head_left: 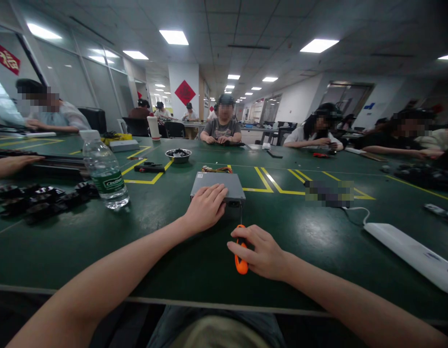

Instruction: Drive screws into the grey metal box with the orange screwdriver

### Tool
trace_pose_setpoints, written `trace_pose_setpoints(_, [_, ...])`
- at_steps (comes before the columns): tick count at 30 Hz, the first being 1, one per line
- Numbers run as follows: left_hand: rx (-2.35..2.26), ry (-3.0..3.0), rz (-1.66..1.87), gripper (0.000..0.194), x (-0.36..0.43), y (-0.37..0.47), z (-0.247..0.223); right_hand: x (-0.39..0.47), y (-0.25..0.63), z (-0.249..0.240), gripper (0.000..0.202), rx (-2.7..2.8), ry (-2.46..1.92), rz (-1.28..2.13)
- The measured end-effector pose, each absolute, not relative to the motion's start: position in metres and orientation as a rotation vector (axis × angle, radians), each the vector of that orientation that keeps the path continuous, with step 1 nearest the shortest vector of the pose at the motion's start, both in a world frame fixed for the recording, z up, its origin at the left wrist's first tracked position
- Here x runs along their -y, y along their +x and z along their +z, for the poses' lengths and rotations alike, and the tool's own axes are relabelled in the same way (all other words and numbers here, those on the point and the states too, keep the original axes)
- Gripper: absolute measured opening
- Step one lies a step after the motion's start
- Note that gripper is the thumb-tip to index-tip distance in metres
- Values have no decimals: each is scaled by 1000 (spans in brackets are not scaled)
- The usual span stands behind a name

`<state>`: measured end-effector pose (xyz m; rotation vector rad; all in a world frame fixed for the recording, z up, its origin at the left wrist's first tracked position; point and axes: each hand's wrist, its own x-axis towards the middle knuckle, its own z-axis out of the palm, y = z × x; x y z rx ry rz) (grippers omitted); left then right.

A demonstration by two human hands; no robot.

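A grey metal computer power supply (233,181) lies on the green table in front of me, a bundle of coloured wires (216,169) at its far side. Flat on its top rests my left hand (207,205), fingers stretched out over the near left part of the case. My right hand (262,253) is closed around an orange and black screwdriver (241,263). The screwdriver's thin shaft points away from me, its end at the near right corner of the power supply. Whether the tip sits in a screw is too small to tell.
A water bottle (106,171) stands at left beside black parts (46,200). Farther back are a metal bowl (178,155) of small pieces and a black tool (149,167). A white power strip (409,253) lies at right. Several people sit around the table; another person's hand (15,166) shows at left.
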<state>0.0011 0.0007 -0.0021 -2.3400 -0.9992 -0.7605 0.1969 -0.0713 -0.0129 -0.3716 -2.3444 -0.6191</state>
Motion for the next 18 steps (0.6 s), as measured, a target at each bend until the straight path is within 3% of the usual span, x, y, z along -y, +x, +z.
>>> trace_pose_setpoints(18, [998, -2341, -768, 38, 1, 2, -1, 71, 193, -16, 21, 2400, -315, -660])
